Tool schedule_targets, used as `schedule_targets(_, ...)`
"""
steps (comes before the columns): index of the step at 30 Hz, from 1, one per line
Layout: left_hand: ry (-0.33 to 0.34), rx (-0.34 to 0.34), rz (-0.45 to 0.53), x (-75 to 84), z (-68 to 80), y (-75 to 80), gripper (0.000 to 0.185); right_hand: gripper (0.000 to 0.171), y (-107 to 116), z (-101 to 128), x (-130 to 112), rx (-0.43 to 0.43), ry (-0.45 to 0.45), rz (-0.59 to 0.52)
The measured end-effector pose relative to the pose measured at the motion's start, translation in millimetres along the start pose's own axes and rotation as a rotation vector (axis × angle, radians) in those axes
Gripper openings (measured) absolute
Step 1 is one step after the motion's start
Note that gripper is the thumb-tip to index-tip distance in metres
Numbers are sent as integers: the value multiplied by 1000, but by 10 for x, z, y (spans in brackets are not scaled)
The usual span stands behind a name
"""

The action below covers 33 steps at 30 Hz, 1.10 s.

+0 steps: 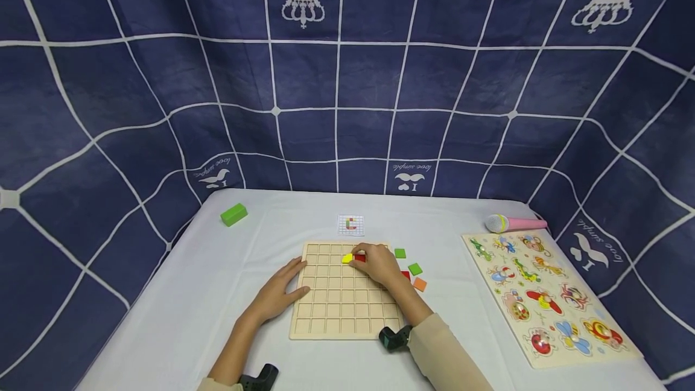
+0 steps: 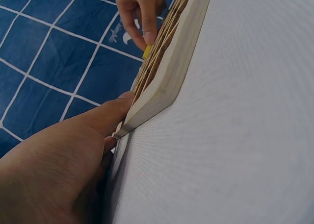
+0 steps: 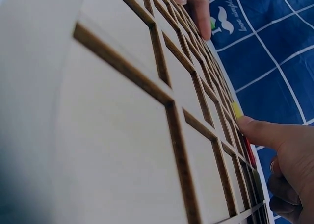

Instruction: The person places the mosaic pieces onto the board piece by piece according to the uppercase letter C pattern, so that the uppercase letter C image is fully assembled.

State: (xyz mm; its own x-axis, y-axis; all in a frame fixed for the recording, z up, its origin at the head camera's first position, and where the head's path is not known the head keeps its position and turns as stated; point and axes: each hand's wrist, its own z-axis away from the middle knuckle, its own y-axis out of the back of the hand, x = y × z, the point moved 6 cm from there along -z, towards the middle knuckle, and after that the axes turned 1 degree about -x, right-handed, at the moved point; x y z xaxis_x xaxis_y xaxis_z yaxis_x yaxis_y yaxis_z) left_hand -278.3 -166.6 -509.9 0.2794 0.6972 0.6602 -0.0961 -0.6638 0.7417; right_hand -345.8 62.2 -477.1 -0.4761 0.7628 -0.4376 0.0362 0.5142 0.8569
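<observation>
A pale wooden grid board (image 1: 326,312) lies on the table. My left hand (image 1: 277,291) rests against its left edge, thumb on top and fingers extended. Over the board's upper rows, my right hand (image 1: 381,265) pinches a yellow tile (image 1: 347,259) between thumb and fingers. Right beside it, a red tile (image 1: 359,257) shows at the board, partly covered by that hand. In the right wrist view the yellow tile (image 3: 237,109) is at the thumb tip and the red tile (image 3: 251,154) lies just below. Whether the yellow tile is seated in a cell cannot be told.
Right of the board lie green tiles (image 1: 415,269), an orange tile (image 1: 420,284) and a partly hidden red tile (image 1: 406,274). A pattern card (image 1: 350,225) lies behind the board. Farther out are a green block (image 1: 234,215), a pink toy microphone (image 1: 516,224) and an insect puzzle (image 1: 548,300).
</observation>
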Motion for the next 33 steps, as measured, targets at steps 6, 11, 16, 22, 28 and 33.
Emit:
schedule_targets(6, 2, 5, -7, 14, 1, 12, 66, 27, -9, 6, 14, -7, -13, -11)
schedule_targets(11, 9, 4, -10, 14, 0, 9, 67, 27, -14, 10, 22, -9, -20, -14)
schedule_targets(16, 16, 8, -12, 12, 3, 4, 67, 27, -23, 15, 31, -13, -22, -14)
schedule_targets(22, 13, 7, -13, 15, -1, 4, 67, 28, -33, 14, 38, -13, -25, 0)
schedule_targets(28, 9, 6, -13, 15, -6, 1, 67, 30, 15, 26, 27, -3, -17, 2)
schedule_targets(33, 6, 7, -8, 18, -2, 2, 67, 28, 174, 72, 80, 21, -43, -35)
